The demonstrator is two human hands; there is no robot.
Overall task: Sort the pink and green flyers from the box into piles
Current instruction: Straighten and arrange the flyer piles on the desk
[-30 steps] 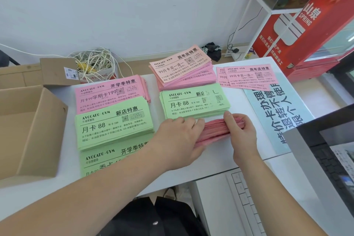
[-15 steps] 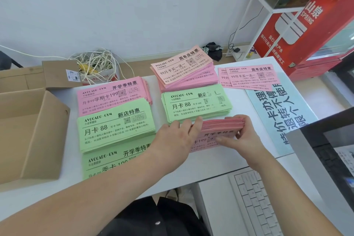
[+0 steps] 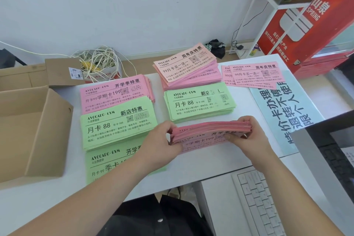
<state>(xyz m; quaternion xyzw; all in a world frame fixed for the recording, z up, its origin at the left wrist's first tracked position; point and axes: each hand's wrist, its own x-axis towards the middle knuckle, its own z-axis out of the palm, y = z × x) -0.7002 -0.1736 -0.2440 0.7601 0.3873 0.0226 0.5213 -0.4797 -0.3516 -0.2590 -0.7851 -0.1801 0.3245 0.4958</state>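
A pink stack (image 3: 210, 129) is gripped at both ends by the left hand (image 3: 159, 140) and right hand (image 3: 247, 136), tilted on the surface (image 3: 220, 161) well right of the box (image 3: 47, 134). Should either grip be eased, sheets could be fanned loose and slid onto the green pile (image 3: 118, 124) lying toward the box.

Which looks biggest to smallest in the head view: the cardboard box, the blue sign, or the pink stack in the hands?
1. cardboard box, though partly cut off at the edge
2. blue sign
3. pink stack
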